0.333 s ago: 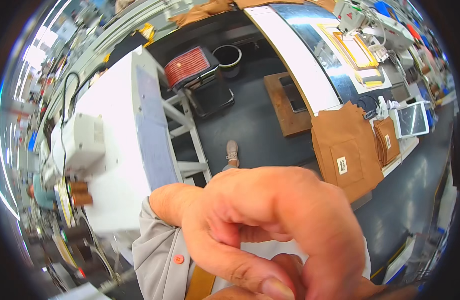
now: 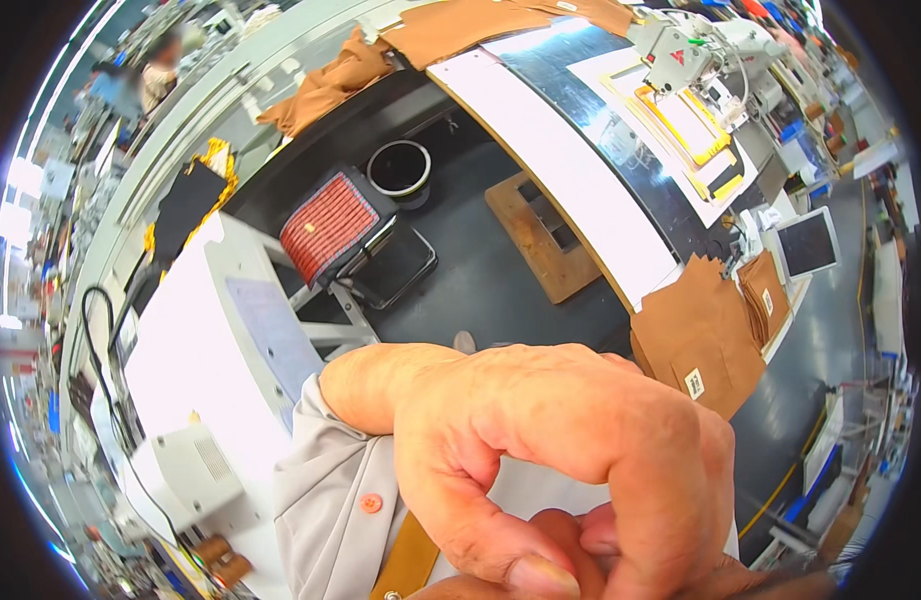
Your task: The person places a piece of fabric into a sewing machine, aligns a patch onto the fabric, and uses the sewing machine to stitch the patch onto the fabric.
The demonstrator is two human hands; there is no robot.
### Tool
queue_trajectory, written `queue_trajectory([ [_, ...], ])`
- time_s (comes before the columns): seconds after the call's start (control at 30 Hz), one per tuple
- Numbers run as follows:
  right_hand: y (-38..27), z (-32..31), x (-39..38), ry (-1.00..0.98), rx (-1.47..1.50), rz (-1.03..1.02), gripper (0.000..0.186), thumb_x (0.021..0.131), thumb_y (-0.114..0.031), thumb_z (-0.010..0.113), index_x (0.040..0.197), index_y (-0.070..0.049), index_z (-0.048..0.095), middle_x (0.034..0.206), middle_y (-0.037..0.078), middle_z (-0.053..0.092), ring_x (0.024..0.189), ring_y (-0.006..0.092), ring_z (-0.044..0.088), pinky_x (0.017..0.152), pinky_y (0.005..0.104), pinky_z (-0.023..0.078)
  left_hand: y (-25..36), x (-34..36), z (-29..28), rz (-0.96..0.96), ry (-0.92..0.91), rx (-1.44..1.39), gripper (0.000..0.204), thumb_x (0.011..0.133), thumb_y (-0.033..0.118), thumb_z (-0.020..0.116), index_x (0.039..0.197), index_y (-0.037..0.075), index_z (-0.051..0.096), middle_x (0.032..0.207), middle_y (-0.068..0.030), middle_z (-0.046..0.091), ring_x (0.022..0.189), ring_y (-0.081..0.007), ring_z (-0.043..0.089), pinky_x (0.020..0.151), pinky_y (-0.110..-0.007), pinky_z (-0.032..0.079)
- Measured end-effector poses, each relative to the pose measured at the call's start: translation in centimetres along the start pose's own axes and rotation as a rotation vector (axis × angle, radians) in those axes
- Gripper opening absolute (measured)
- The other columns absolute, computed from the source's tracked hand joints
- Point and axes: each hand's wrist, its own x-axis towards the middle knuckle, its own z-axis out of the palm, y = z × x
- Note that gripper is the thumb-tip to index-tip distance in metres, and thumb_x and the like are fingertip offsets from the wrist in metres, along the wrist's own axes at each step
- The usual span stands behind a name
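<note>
My left hand [image 2: 566,450] fills the lower middle, fingers curled and thumb bent inward, close to the camera; what they hold is hidden. My right hand [image 2: 556,535] shows only partly beneath it, touching it, its fingers mostly hidden. A grey sleeve [image 2: 331,500] with an orange button and a mustard strap [image 2: 406,555] lie below my left wrist.
A white table with a machine housing [image 2: 181,470] stands left. A chair with red cushion [image 2: 321,220], a bin [image 2: 399,170] and a wooden board [image 2: 541,260] are between tables. Right are a sewing machine [image 2: 681,60], tablet [image 2: 806,242] and brown fabric pieces [image 2: 681,330].
The view has turned, so the chair and white table sit further left and lower. My left hand is still curled, slightly further right in the picture.
</note>
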Motion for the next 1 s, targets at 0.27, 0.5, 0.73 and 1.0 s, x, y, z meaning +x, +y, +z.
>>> queue_trajectory([
  [0.27, -5.2, -4.9, 8.0, 0.355, 0.132, -0.098, 0.030, 0.096, -0.009, 0.068, 0.125, -0.004, 0.064, 0.122, 0.014, 0.067, 0.106, 0.0305, 0.067, 0.091, 0.0372, 0.055, 9.2, 11.7, -16.5, -0.725, -0.296, 0.305, 0.010, 0.090, 0.014, 0.066, 0.094, 0.005, 0.064, 0.089, -0.0062, 0.065, 0.082, -0.0254, 0.063, 0.078, -0.035, 0.050],
  [0.5, 0.4, -10.9, 17.0, 0.750, -0.165, -0.169, 0.033, 0.089, -0.008, 0.070, 0.121, -0.004, 0.067, 0.129, 0.014, 0.065, 0.116, 0.0333, 0.062, 0.099, 0.0419, 0.049, 21.1, 2.4, -41.1, -1.036, 0.389, 1.623, 0.013, 0.094, 0.010, 0.067, 0.106, 0.004, 0.066, 0.099, -0.0015, 0.066, 0.092, -0.0104, 0.061, 0.081, -0.026, 0.049],
  [0.73, 1.7, -15.2, 21.9, 0.683, -0.375, -0.209, 0.057, 0.089, -0.031, 0.074, 0.139, -0.009, 0.056, 0.150, 0.013, 0.049, 0.145, 0.0320, 0.040, 0.122, 0.0550, 0.025, 39.4, -12.6, -50.2, -1.699, 0.098, 2.556, 0.041, 0.079, 0.021, 0.076, 0.115, 0.006, 0.064, 0.131, -0.0236, 0.059, 0.122, -0.0427, 0.058, 0.104, -0.051, 0.048],
  [1.0, 4.6, -14.7, 23.3, 0.576, -0.508, -0.020, 0.066, 0.096, -0.046, 0.065, 0.149, -0.011, 0.047, 0.165, 0.007, 0.034, 0.155, 0.0272, 0.026, 0.126, 0.0513, 0.016, 45.6, -13.8, -56.8, -2.605, -0.603, 2.328, 0.083, 0.086, 0.030, 0.068, 0.158, 0.006, 0.033, 0.170, -0.0139, 0.022, 0.158, -0.0330, 0.015, 0.124, -0.060, 0.017],
])
